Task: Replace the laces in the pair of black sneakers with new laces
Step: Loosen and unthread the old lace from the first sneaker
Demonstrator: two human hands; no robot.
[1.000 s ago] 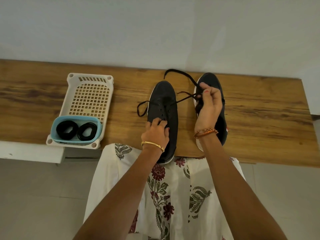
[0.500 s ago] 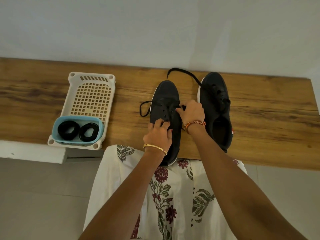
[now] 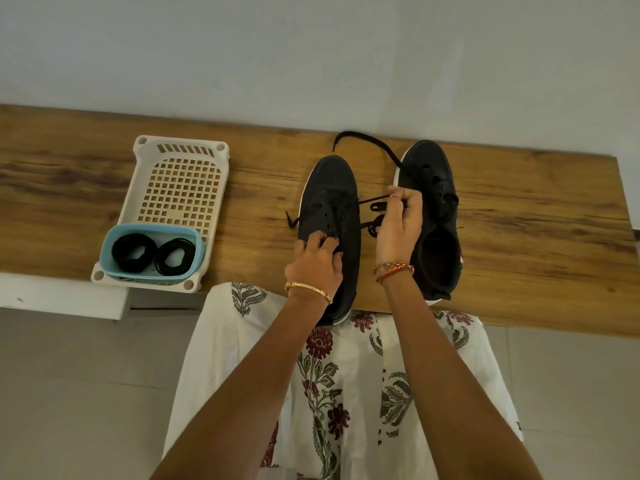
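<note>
The right hand (image 3: 398,230) is pinching a flat black shoelace (image 3: 372,204) between thumb and fingertips, fingers curled tight round it, just above the gap between the 2 shoes. The lace is running from that pinch leftward into the eyelets of the left black canvas sneaker (image 3: 330,216), with a short end sticking out on the shoe's far side. The left hand (image 3: 317,263) is pressing down on that sneaker's tongue, fingers bent and spread over the eyelet rows. The right black canvas sneaker (image 3: 433,216) is lying just beside it, its own lace trailing toward the wall. Both are sitting on the long wooden bench (image 3: 519,237). Well to the left, 2 coiled black laces (image 3: 152,252) are lying in a pale blue plastic tub (image 3: 107,252) inside a cream perforated plastic basket (image 3: 180,188). Both forearms are reaching forward over a white floral-print garment (image 3: 346,393).
</note>
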